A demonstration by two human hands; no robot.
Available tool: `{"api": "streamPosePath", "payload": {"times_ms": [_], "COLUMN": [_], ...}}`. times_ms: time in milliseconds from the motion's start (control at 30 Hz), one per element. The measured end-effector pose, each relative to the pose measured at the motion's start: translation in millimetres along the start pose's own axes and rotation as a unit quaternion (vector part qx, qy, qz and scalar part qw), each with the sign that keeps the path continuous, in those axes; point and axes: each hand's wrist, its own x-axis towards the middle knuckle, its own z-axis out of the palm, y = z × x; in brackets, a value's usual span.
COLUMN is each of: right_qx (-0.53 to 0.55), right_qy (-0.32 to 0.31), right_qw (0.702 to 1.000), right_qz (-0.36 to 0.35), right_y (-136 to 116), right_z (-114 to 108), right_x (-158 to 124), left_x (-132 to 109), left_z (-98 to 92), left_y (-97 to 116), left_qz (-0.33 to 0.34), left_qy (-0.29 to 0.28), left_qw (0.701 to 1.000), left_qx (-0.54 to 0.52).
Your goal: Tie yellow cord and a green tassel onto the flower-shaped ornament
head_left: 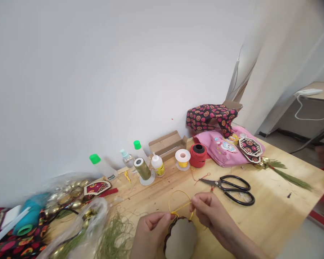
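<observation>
A yellow cord [179, 191] forms a loop above a scallop-edged plaque [181, 239] with a plain pale face and a dark rim. My left hand [154, 232] pinches the cord at the plaque's top edge, thumb against forefinger. To its right, my right hand [209, 208] has its fingertips closed on another stretch of the same cord, drawn out from the loop. The plaque's lower edge runs out of view. Black-handled scissors [229, 187] lie just beyond my right hand, blades pointing left.
Behind stand a yellow thread spool [183, 160], a red thread spool [198, 155], a glue bottle [158, 165] and an olive spool [142, 169]. A pink bag [218, 147] carries an octagonal ornament [250, 148]. Green threads [116, 235] and gold bells [77, 204] lie left.
</observation>
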Motion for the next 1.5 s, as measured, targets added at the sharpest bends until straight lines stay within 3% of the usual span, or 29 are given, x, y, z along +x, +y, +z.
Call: {"api": "streamPosePath", "payload": {"times_ms": [267,533,767,900,1100,1233,1300,1400,1500], "right_qx": [0.202,0.225,0.233,0.162,-0.06,-0.251,-0.327,-0.397,-0.432], "right_qy": [-0.022,-0.068,-0.141,-0.187,-0.157,-0.13,-0.114,-0.094,-0.099], "right_qw": [0.979,0.972,0.962,0.969,0.983,0.953,0.927,0.898,0.882], "right_qz": [-0.01,-0.011,0.016,0.017,-0.067,-0.112,-0.141,-0.163,-0.159], "right_y": [-1.4,-11.8,-39.0,-26.6,-16.5,-18.9,-17.7,-15.3,-14.4], "right_z": [-0.3,-5.3,-21.0,-13.2,22.9,41.5,46.0,48.9,51.4], "right_x": [-7.9,-21.3,-40.8,-40.0,-17.6,0.0,7.1,14.2,17.6], "left_x": [-7.4,-10.7,-14.3,-2.6,3.4,-1.7,-2.1,-1.1,-1.8], "left_z": [10.6,9.6,12.2,7.3,4.0,-0.7,-6.4,-14.1,-14.8], "left_y": [1.4,16.0,42.1,36.7,30.5,30.0,26.4,21.8,26.0], "left_qz": [0.033,0.02,0.074,0.094,0.091,0.107,0.109,0.12,0.133], "left_qy": [0.009,0.019,0.091,0.112,0.062,0.008,0.018,0.039,0.012], "left_qw": [0.999,0.998,0.992,0.985,0.986,0.988,0.99,0.992,0.991], "left_qx": [0.029,0.049,0.049,0.087,0.127,0.114,0.082,0.016,0.029]}}
